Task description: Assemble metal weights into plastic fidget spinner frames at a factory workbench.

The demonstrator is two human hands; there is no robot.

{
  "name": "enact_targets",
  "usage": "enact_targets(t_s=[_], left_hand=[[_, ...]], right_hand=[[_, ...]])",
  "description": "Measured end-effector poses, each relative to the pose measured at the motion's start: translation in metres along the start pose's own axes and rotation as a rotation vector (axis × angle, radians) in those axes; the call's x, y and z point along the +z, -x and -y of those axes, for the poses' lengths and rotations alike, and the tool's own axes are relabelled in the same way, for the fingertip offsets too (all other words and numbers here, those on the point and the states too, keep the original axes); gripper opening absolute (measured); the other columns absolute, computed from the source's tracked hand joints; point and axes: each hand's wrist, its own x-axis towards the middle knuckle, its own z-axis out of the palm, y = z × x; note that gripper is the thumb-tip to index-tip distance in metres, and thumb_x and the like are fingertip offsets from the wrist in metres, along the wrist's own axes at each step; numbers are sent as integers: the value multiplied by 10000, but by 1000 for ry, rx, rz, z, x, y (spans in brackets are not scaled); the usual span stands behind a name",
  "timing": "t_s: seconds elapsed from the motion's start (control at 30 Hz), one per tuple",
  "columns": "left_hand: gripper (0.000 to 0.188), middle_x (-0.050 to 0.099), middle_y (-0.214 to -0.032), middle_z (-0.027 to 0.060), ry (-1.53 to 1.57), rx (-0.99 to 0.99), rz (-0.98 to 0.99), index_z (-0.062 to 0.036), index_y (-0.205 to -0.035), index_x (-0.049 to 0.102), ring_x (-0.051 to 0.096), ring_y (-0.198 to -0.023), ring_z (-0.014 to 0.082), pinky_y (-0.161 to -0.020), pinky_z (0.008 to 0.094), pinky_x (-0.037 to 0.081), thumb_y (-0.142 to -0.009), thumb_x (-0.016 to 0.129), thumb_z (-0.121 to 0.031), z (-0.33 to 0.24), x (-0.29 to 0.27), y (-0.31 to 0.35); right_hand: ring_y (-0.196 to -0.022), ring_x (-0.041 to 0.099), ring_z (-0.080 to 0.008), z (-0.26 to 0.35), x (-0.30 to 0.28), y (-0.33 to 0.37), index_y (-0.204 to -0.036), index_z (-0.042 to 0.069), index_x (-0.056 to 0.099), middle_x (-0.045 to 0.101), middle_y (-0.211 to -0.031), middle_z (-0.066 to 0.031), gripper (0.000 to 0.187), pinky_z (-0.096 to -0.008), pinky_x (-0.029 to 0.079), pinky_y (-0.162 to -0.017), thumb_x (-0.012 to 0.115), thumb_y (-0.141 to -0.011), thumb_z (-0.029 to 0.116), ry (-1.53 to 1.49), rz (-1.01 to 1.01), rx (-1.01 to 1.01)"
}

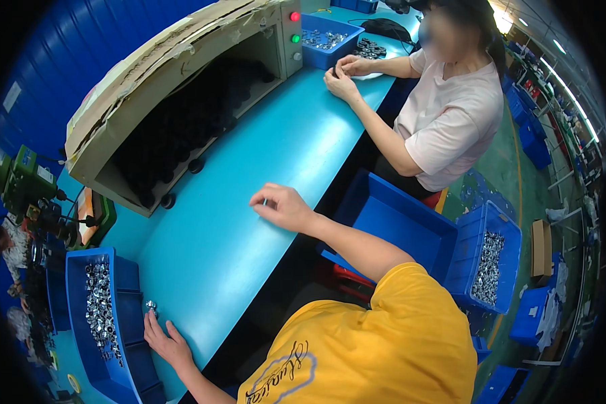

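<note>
At the lower left of the frame, the left hand (169, 347) has its fingers stretched out and thumb apart, their tips at a small shiny metal part (151, 306) on the table (212, 269) beside a blue bin (128, 316); this looks like a reach or release, and lifting the part would call for pinching it. Mid-frame, the right hand (286, 209) hangs loosely curled; whether it grips anything I cannot tell.

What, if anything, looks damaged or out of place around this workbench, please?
The covering atop the beige housing looks damaged: its front edge is torn and ragged. Nothing else clearly stands out.
</note>
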Motion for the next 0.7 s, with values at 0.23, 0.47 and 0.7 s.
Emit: enact_targets(t_s=[0.23,0.47,0.7], left_hand=[[465,553,-1451,169,12,4,-8,-59,-1458,530,522,-1255,382,-1055,497,410,-1017,563,-205,0,0,1],[468,561,-1444,167,33,10,-9,-42,-1447,531,521,-1260,381,-1067,494,406,-997,585,-157,0,-1,0],[483,564,-1438,171,51,0,-14,-14,-1447,518,516,-1265,385,-1078,497,400,-983,598,-124,0,-3,3]], right_hand=[[-692,663,-185,3,2,2,-961,85,739,679,-917,-64,95,-328,544,-671,709,-883,130,210,123,-54],[-715,677,-190,6,7,4,-945,86,740,680,-906,-59,96,-348,551,-694,697,-893,153,271,147,-42],[-717,678,-193,6,7,5,-937,87,736,682,-901,-56,77,-343,550,-686,709,-881,132,272,141,-57]])
